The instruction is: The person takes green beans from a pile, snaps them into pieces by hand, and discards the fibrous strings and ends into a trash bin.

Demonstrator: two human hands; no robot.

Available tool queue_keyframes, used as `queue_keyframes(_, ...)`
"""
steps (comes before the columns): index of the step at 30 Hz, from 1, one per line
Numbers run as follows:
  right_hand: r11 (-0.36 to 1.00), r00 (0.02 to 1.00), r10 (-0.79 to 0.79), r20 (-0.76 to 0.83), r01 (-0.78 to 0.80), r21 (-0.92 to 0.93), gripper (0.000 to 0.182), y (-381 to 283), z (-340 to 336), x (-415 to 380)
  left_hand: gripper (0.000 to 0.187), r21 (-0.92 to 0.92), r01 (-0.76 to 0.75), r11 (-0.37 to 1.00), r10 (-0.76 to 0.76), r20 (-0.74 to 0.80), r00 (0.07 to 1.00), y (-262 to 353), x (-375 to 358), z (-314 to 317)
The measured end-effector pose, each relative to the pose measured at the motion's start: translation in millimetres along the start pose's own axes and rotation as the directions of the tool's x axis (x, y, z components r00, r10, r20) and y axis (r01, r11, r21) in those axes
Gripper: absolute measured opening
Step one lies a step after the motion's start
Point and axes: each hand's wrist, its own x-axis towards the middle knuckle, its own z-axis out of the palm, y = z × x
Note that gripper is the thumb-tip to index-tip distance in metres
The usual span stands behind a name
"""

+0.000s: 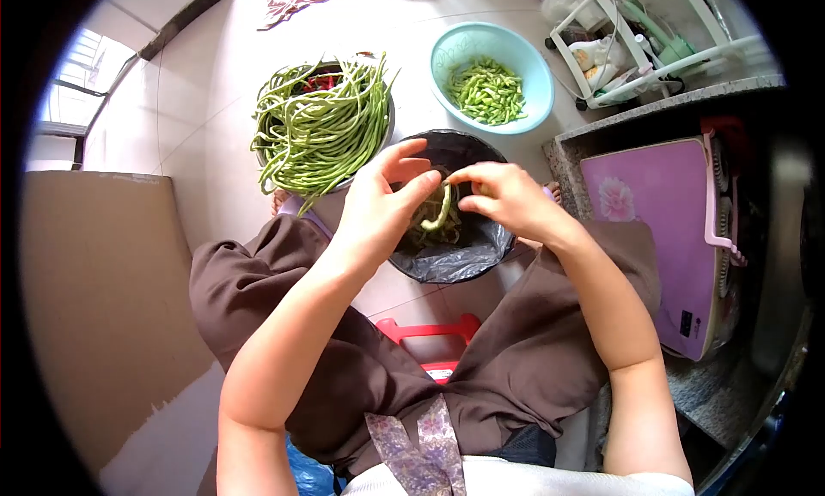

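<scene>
Over the black-lined bin (pixel 468 266), a curved piece of long bean (pixel 440 211) hangs between my two hands. My right hand (pixel 507 194) has its index finger and thumb at the bean's upper part and appears to pinch it. My left hand (pixel 391 191) is just to the left, fingers apart, its thumb tip close to the bean's top end. Whether that thumb touches the bean is hard to see. Brownish plant scraps lie in the bin beneath. Beyond my left hand, a heap of long beans (pixel 331 127) overflows a dark round container, with something red among them.
A light blue basin (pixel 540 84) with cut green bean pieces (pixel 487 92) stands beyond the bin. At right are a purple panel (pixel 649 238) on a stone ledge and a white rack (pixel 619 58) with bottles. A red stool (pixel 430 331) shows between my legs; a cardboard sheet (pixel 103 273) is at left.
</scene>
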Motion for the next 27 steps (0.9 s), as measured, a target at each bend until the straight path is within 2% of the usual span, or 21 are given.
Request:
queue_keyframes(2, 0.967, 0.992, 0.122, 0.022, -0.113, -0.23, 0.022, 23.9, 14.6, 3.1, 0.042, -0.065, 0.003, 0.998, -0.009, -0.079, 0.997, 5.7, 0.9, -2.4)
queue_keyframes(4, 0.972, 0.981, 0.195, 0.017, -0.191, -0.139, 0.023, 45.2, 24.2, 9.1, 0.038, -0.112, 0.015, 0.994, -0.029, -0.121, 0.992, 6.0, 4.8, -8.5)
queue_keyframes(5, 0.948, 0.959, 0.281, 0.03, -0.273, -0.163, 0.024, 49.1, 24.4, 11.6, 0.034, -0.107, 0.009, 0.994, -0.023, -0.128, 0.991, 10.7, 4.7, -11.6)
queue_keyframes(6, 0.96, 0.963, 0.269, 0.019, -0.266, -0.083, 0.024, 54.7, 25.9, 11.0, 0.032, -0.104, 0.001, 0.995, -0.016, -0.136, 0.991, 15.8, 3.9, -15.8)
queue_keyframes(7, 0.948, 0.96, 0.278, 0.035, -0.28, 0.152, 0.023, 77.3, 35.2, 13.4, 0.03, -0.071, -0.04, 0.997, 0.029, -0.146, 0.989, 18.2, 3.0, -18.9)
queue_keyframes(8, 0.881, 0.957, 0.285, 0.052, -0.283, 0.378, 0.021, 94.5, 40.3, 15.4, 0.03, -0.118, 0.004, 0.993, -0.021, -0.145, 0.989, 20.9, 1.5, -22.5)
queue_keyframes(9, 0.727, 0.907, 0.381, 0.177, -0.413, 0.55, 0.016, 78.4, 26.8, 13.9, 0.03, -0.072, -0.012, 0.997, 0.004, -0.111, 0.994, 16.8, 3.7, -28.0)
queue_keyframes(10, 0.738, 0.909, 0.381, 0.17, -0.41, 0.537, 0.016, 75.6, 18.4, 18.4, 0.031, -0.023, -0.03, 0.999, 0.028, -0.079, 0.996, 14.4, 5.8, -31.6)
queue_keyframes(11, 0.656, 0.889, 0.44, 0.131, -0.417, 0.629, 0.013, 74.3, 8.9, 24.5, 0.034, 0.025, -0.079, 0.997, 0.081, -0.085, 0.993, 12.1, 5.4, -29.3)
queue_keyframes(12, 0.567, 0.862, 0.498, 0.099, -0.409, 0.715, 0.011, 74.1, -0.9, 31.3, 0.034, 0.025, -0.039, 0.999, 0.042, -0.117, 0.992, 14.4, 0.6, -23.7)
queue_keyframes(14, 0.493, 0.887, 0.461, 0.032, -0.286, 0.822, 0.017, 109.2, -25.1, 55.4, 0.033, 0.063, -0.015, 0.998, 0.021, -0.099, 0.995, 9.0, -3.7, -17.4)
queue_keyframes(16, 0.43, 0.803, 0.587, -0.103, -0.201, 0.88, 0.022, 122.9, -51.4, 85.5, 0.032, 0.207, -0.013, 0.978, 0.039, -0.12, 0.992, 7.5, -9.1, -11.2)
queue_keyframes(17, 0.543, 0.804, 0.554, -0.214, -0.155, 0.825, 0.032, 136.6, -63.6, 98.2, 0.027, 0.256, -0.019, 0.966, 0.048, -0.109, 0.993, 7.6, -11.4, -9.9)
queue_keyframes(18, 0.698, 0.705, 0.609, -0.364, -0.258, 0.668, 0.045, 136.3, -73.3, 106.8, 0.019, 0.27, -0.053, 0.962, 0.08, -0.089, 0.993, 10.4, -14.4, -9.2)
queue_keyframes(19, 0.751, 0.734, 0.572, -0.365, -0.29, 0.593, 0.056, 135.4, -82.6, 114.2, 0.014, 0.269, -0.083, 0.959, 0.111, -0.091, 0.99, 14.3, -17.5, -9.0)
queue_keyframes(20, 0.778, 0.655, 0.583, -0.48, -0.279, 0.564, 0.041, 135.8, -78.3, 122.5, 0.012, 0.268, -0.115, 0.956, 0.144, -0.092, 0.985, 16.8, -19.4, -9.4)
queue_keyframes(22, 0.745, 0.805, 0.447, -0.39, -0.094, 0.66, 0.026, 125.0, -58.8, 134.5, 0.018, 0.301, -0.188, 0.935, 0.228, -0.103, 0.968, 16.1, -22.2, -10.8)
queue_keyframes(23, 0.808, 0.855, 0.352, -0.381, -0.072, 0.585, 0.027, 120.5, -41.0, 142.3, 0.022, 0.342, -0.208, 0.917, 0.253, -0.093, 0.963, 17.1, -24.2, -12.2)
queue_keyframes(24, 0.816, 0.887, 0.276, -0.37, -0.013, 0.578, 0.029, 109.7, -14.9, 149.5, 0.02, 0.319, -0.241, 0.916, 0.283, -0.093, 0.954, 15.4, -24.5, -11.6)
queue_keyframes(25, 0.812, 0.877, 0.293, -0.381, -0.018, 0.584, 0.03, 91.2, 14.9, 152.7, 0.02, 0.312, -0.229, 0.922, 0.273, -0.105, 0.956, 17.0, -26.1, -11.7)
queue_keyframes(27, 0.841, 0.914, 0.215, -0.345, 0.006, 0.54, 0.016, 67.5, 69.2, 160.8, 0.017, 0.331, -0.225, 0.916, 0.282, -0.134, 0.95, 19.0, -27.5, -12.4)
